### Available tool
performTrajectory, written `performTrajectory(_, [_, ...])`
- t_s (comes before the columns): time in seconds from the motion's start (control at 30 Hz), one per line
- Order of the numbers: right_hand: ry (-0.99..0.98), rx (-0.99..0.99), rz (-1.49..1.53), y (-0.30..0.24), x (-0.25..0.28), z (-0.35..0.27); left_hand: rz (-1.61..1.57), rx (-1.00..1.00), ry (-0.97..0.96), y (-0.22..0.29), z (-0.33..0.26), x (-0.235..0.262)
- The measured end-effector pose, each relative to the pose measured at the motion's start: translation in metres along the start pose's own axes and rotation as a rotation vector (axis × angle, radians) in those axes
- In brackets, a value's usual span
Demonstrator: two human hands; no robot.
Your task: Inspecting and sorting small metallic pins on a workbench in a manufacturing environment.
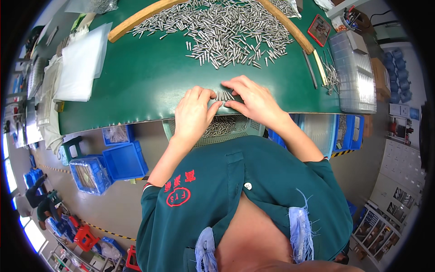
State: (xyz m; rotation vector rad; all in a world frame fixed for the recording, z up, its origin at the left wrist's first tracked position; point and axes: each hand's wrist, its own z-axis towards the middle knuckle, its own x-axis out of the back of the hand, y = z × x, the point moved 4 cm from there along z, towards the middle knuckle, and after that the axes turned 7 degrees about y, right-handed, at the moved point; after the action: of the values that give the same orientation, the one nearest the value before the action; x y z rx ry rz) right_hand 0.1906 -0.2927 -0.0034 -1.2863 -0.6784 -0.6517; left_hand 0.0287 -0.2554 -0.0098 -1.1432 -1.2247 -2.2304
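A green-topped bench [136, 86] stands on a grey floor [120, 206], its edge curved by the wide lens. Black-and-yellow striped tape [106, 231] runs across the floor at left, near a red stool [85, 239]. Bright windows [34, 235] (glaring almost white) line the left rim; a pale shelving rack [377, 229] stands at lower right.

Dk-green shirt [281, 181] – short slvs [152, 199], red/wht trim [146, 185], red chest emb. [178, 196], wht btn [248, 186], frayed lt-blue strips [300, 231] – hands [192, 113] bare.
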Motion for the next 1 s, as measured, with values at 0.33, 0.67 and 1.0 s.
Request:
performTrajectory(0.33, [-0.013,-0.007,-0.002,0.002,-0.003,0.000,-0.025,-0.027,0.016,-0.001,-0.005,0.002])
performTrajectory(0.67, [0.020,-0.008,-0.071,0.001,0.006,-0.001,-0.044,-0.071,0.018,0.004,-0.007,0.005])
performTrajectory(1.0, [0.130,0.236,-0.192,-0.005,0.000,0.002,-0.521,0.113,-0.142,-0.002,-0.021,0.010])
